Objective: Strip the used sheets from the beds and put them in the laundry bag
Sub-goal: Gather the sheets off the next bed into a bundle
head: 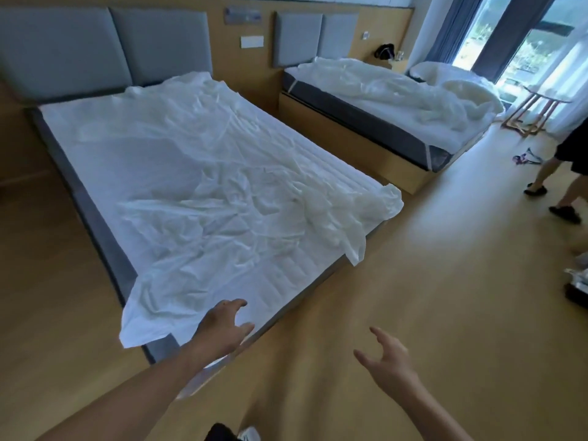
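Both hands reach forward with the fingers spread, and neither one grasps anything. The left hand (222, 329) hovers over the foot corner of the near bed (105, 230), close above the mattress edge and just beside the loose corner of the sheet (203, 173); I cannot tell if the fingertips touch the fabric. The right hand (386, 358) is over the wooden floor (429, 281), apart from the bed, with the palm turned inward and the fingers curled a little.

The white sheet lies crumpled on the near bed. It is already loose at the foot: one corner hangs over the edge near the left hand, another corner hangs over the side that faces the second bed, and a strip of the quilted mattress (286, 272) is bare between them. Near the grey headboard (105, 46) the sheet is also wrinkled and lifted.

The second bed (366, 122) stands further back, near the window (521, 43), with white bedding (413, 90) piled in a heap on top. A dark bag (384, 51) sits on the nightstand behind it. At the right edge, the legs of another person (553, 183) stand on the floor, beside a small wooden side table (534, 109). No laundry bag can be recognised for sure in this view.
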Motion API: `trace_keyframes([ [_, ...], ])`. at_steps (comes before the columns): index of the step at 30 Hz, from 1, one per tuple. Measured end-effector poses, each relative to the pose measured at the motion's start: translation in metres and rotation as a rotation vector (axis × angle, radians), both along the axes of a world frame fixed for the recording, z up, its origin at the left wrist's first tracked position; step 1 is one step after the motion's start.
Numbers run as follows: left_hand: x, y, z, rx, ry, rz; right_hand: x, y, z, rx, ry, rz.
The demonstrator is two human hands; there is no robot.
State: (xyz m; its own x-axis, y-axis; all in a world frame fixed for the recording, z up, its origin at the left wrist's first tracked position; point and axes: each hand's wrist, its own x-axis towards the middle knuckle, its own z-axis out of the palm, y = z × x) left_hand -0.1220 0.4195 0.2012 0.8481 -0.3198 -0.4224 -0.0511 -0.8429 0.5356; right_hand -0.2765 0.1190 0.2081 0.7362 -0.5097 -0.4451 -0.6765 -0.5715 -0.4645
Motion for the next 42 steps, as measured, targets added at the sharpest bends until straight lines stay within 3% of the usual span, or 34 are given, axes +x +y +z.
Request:
trace_keyframes([
  [5, 0.078, -0.006, -0.001, -0.003, 0.036, 0.128, 0.117, -0.014, 0.012, 0.007, 0.023, 0.167],
  [10, 0.148, -0.015, -0.024, 0.039, 0.056, 0.321, 0.256, -0.044, -0.016, -0.005, 0.096, 0.377],
  [19, 0.276, -0.11, -0.038, 0.114, 0.204, 0.481, 0.471, -0.119, -0.045, 0.091, 0.164, 0.566],
  [29, 0.373, -0.213, -0.097, 0.189, 0.412, 0.418, 0.579, -0.215, -0.144, 0.068, 0.358, 0.507],
  [37, 0.424, -0.24, -0.133, 0.212, 0.378, 0.415, 0.656, -0.238, -0.216, -0.007, 0.18, 0.167],
  [42, 0.428, -0.254, -0.134, 0.115, 0.406, 0.492, 0.65, -0.216, -0.205, 0.024, 0.183, 0.32],
])
